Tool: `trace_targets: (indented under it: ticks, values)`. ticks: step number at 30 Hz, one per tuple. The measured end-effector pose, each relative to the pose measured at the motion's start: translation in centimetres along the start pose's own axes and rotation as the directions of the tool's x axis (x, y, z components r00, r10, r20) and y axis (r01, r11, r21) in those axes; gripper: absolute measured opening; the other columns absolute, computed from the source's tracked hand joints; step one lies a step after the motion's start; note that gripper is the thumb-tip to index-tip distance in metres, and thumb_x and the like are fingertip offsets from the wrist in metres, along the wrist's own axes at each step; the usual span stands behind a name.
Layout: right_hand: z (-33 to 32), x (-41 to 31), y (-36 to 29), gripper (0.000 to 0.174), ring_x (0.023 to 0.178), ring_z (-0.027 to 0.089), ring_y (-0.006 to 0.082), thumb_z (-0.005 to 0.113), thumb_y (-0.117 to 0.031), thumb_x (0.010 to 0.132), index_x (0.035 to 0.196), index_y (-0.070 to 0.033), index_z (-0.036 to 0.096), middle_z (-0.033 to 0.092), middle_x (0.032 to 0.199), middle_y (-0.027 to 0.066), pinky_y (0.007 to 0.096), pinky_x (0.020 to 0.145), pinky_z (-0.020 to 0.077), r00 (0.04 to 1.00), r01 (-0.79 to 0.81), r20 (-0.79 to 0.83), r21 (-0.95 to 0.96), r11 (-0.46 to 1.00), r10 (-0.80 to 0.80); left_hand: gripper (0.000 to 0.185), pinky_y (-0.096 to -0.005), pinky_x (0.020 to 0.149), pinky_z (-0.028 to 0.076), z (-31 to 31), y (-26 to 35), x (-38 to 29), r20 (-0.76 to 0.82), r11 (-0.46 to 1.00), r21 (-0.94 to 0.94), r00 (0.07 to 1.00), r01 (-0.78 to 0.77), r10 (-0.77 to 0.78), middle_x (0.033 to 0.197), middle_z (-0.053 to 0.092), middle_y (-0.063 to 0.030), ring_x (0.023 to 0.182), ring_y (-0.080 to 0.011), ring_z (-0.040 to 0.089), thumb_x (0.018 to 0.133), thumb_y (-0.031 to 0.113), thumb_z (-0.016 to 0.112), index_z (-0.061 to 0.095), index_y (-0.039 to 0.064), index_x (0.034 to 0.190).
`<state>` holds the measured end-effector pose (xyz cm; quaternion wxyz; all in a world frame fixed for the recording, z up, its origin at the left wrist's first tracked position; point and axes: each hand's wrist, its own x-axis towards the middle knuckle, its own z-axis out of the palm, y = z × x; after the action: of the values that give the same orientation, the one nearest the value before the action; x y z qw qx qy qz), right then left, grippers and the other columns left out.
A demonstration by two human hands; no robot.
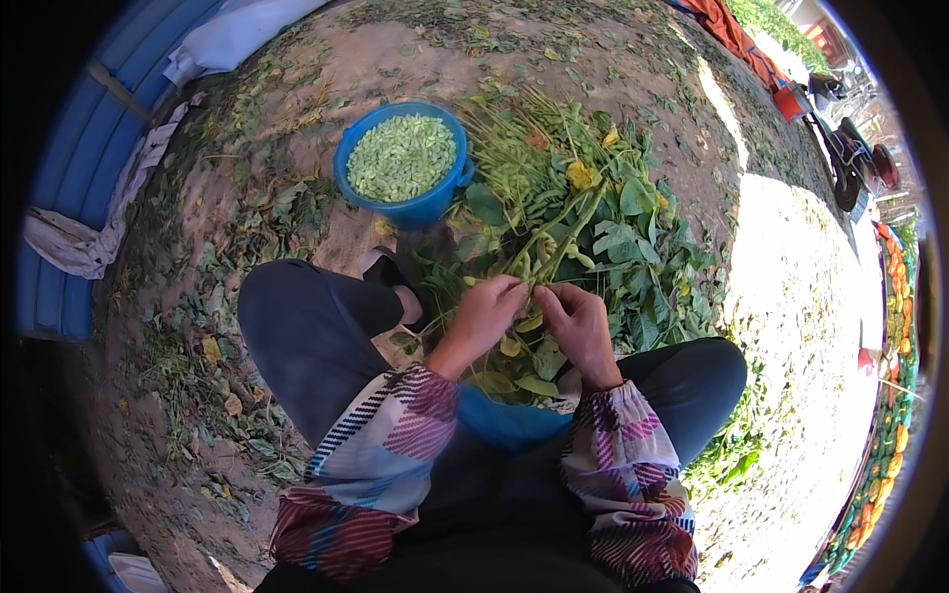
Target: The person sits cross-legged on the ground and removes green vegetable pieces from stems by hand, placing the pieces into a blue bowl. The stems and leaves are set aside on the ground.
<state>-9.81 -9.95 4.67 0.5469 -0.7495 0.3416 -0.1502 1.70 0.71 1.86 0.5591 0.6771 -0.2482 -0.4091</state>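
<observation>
Before my knees, my left hand point(485, 315) and my right hand point(580, 320) are close together, fingertips pinched on a green bean plant stem point(582, 215) with pods and a yellow leaf. Several plump pods point(545, 248) hang from the stem just above my fingers. Under and beyond my hands lies a heap of cut bean plants point(519, 163) with green leaves point(630, 241). Left of the heap stands a blue plastic bucket point(419, 211) nearly full of shelled pale green beans point(401, 157). Exactly what sits between my fingertips is partly hidden.
Loose leaves point(285, 204) litter the dirt ground around me. Blue corrugated sheeting point(63, 244) with white cloth point(67, 237) borders the left. At right are bright sunlit ground, an orange cloth point(730, 33), a stool-like object point(852, 159) and a colourful netted bundle point(886, 415).
</observation>
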Motion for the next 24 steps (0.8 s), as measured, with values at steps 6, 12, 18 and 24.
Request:
trace_targets:
  ticks: [6,12,18,24]
  values:
    - [-0.2,0.6,-0.3,0.026,0.055,0.048,0.0031,0.067,-0.018,0.086,0.083,0.007,0.066,0.058,0.063,-0.0006,0.0204,0.049,0.0372,0.994,-0.106,-0.013,0.141,0.984,0.109,0.031,-0.0292,0.063,0.049,0.1,1.3,-0.6,0.007,0.978,0.057,0.979,-0.202,0.202,0.079,0.067,-0.0118,0.07,-0.0166,0.065,0.092,0.023,0.055,0.062,-0.007,0.096]
    - [-0.6,0.8,-1.1,0.022,0.062,0.057,0.0069,0.064,-0.012,0.082,0.086,0.01,0.065,0.065,0.07,0.0057,0.0241,0.057,0.0457,0.998,-0.046,-0.039,0.073,0.996,0.049,0.024,-0.018,0.045,0.03,0.5,2.2,-0.7,0.161,0.842,-0.48,0.968,0.248,-0.194,0.07,0.056,0.002,0.054,-0.0017,0.042,0.096,0.025,0.052,0.061,0.003,0.095]
    - [-0.7,0.9,-1.5,0.023,0.064,0.061,0.0109,0.064,-0.013,0.079,0.084,0.009,0.063,0.066,0.069,0.0113,0.0272,0.059,0.0484,0.998,0.0,-0.055,-0.084,0.996,-0.004,0.023,-0.018,0.044,0.029,0.4,2.3,-0.2,0.216,0.804,-0.491,0.941,0.337,-0.262,0.074,0.056,0.0002,0.055,-0.0017,0.042,0.096,0.025,0.053,0.061,0.003,0.094]
    - [0.2,1.4,-1.4,0.023,0.062,0.063,0.0144,0.064,-0.013,0.077,0.081,0.009,0.062,0.066,0.069,0.0147,0.0287,0.058,0.049,0.999,0.011,-0.033,-0.1,0.995,-0.015,0.023,-0.0173,0.044,0.031,1.4,-1.8,1.8,-0.049,0.983,-0.184,0.999,-0.022,0.013,0.07,0.057,-0.0007,0.052,-0.0021,0.042,0.096,0.021,0.052,0.061,0.0,0.097]
